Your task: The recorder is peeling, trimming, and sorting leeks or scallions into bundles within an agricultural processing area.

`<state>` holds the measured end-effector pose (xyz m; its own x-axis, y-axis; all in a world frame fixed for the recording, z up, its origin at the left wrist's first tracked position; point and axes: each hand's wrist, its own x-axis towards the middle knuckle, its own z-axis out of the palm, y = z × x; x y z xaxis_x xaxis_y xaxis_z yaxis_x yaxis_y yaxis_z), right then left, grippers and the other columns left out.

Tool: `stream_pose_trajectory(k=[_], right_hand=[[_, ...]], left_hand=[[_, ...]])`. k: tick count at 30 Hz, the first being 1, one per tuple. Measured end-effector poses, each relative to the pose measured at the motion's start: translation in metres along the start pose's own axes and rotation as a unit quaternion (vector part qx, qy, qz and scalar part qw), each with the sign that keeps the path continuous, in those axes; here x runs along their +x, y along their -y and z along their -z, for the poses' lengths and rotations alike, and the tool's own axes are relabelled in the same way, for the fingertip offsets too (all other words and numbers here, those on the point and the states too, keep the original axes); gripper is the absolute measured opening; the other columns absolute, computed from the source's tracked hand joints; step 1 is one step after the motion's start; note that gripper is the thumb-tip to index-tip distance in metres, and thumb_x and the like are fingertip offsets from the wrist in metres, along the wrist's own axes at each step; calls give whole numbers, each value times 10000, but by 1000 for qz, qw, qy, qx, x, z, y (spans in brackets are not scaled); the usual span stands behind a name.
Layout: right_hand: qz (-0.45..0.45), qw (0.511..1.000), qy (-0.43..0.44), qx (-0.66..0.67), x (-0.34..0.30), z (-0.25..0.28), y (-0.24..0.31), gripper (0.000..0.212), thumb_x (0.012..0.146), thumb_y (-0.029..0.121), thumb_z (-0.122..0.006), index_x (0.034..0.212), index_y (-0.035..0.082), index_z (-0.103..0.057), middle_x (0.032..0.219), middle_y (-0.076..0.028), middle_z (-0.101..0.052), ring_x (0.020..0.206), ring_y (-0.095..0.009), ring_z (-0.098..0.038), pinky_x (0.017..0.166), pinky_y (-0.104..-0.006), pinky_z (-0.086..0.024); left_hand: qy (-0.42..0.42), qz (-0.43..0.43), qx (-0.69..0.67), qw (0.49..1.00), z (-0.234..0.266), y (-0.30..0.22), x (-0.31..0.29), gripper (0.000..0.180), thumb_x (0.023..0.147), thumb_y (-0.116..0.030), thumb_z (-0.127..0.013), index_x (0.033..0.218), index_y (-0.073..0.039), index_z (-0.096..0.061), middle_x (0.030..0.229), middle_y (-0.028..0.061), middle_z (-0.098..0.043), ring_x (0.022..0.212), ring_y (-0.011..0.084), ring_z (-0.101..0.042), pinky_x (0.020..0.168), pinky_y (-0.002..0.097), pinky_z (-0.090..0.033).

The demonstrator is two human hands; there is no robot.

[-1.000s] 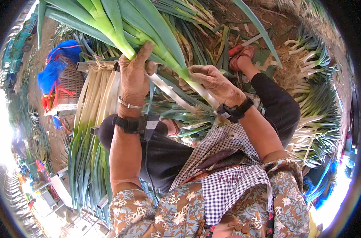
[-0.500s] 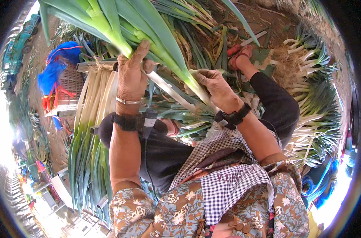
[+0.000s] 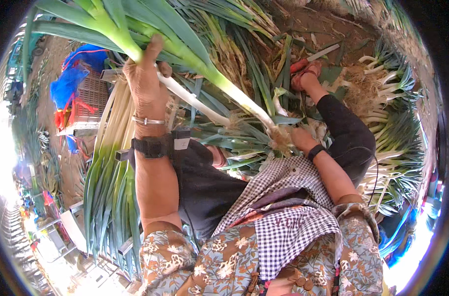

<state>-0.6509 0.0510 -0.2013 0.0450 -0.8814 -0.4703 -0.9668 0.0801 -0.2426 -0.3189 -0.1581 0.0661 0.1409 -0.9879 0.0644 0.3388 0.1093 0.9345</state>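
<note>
My left hand (image 3: 146, 91) is closed around several leeks (image 3: 236, 96), with the thumb pressed along the stems. Their broad green leaves fan out toward the upper left, and two white shafts slant down to the right. The longer shaft ends in a tuft of pale roots (image 3: 281, 140). Just right of those roots is my right hand (image 3: 303, 140), its fingers curled; what they hold, if anything, cannot be made out. A loose strip of green leaf (image 3: 286, 120) lies close above that hand. Both wrists wear black straps.
A tied bundle of leeks (image 3: 117, 143) rests on a metal rack at my left. Behind it stands a crate (image 3: 93, 93) with blue and red plastic strips. Leeks with roots (image 3: 394, 128) are heaped along the right. Leaf trimmings (image 3: 234, 49) cover the ground ahead, near my foot (image 3: 306, 76).
My right hand has slid down from the leek's stem to beside its roots, toward me. My left hand has moved slightly left with the leeks, and the root tuft now shows.
</note>
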Motion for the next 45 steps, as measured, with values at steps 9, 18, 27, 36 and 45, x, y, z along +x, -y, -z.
stream_pose_trajectory(k=[9, 18, 27, 36, 45], right_hand=[[265, 841, -101, 460, -8, 151, 120, 404, 925, 277, -558, 1189, -24, -514, 1008, -178, -635, 1015, -261, -593, 888, -321, -436], [191, 776, -5, 601, -38, 155, 155, 369, 976, 343, -483, 1088, -1, -555, 754, 9, -520, 671, -29, -478, 561, -188, -386], [290, 847, -205, 395, -27, 187, 186, 307, 797, 136, -690, 1017, -38, -566, 963, -170, -576, 919, -289, -578, 826, -353, -447], [146, 870, -223, 416, -27, 183, 186, 248, 747, 135, -728, 894, -8, -588, 814, -152, -603, 745, -257, -595, 686, -339, -458], [345, 847, -345, 211, -29, 189, 183, 142, 781, 87, -674, 845, 17, -568, 785, -119, -605, 722, -201, -593, 680, -332, -468]], left_hand=[[-34, -29, -21, 999, 12, -3, 15, 232, 753, -115, -763, 890, -45, -590, 790, 32, -588, 519, 97, -437, 427, 246, -335], [54, -31, -93, 994, 23, -11, 4, 192, 824, -152, -710, 921, -64, -569, 812, 45, -612, 531, 102, -458, 458, 241, -356], [186, 44, -6, 982, 2, 4, -12, 387, 873, -218, -655, 1178, -15, -528, 876, 41, -641, 701, 66, -531, 506, 180, -361], [210, 69, -28, 975, -12, 7, -22, 250, 848, -186, -676, 1048, -80, -570, 842, 37, -643, 646, 62, -521, 475, 181, -370], [134, 13, 45, 990, -12, 13, -11, 210, 834, -173, -695, 993, -82, -593, 816, 37, -647, 622, 57, -516, 470, 193, -359]])
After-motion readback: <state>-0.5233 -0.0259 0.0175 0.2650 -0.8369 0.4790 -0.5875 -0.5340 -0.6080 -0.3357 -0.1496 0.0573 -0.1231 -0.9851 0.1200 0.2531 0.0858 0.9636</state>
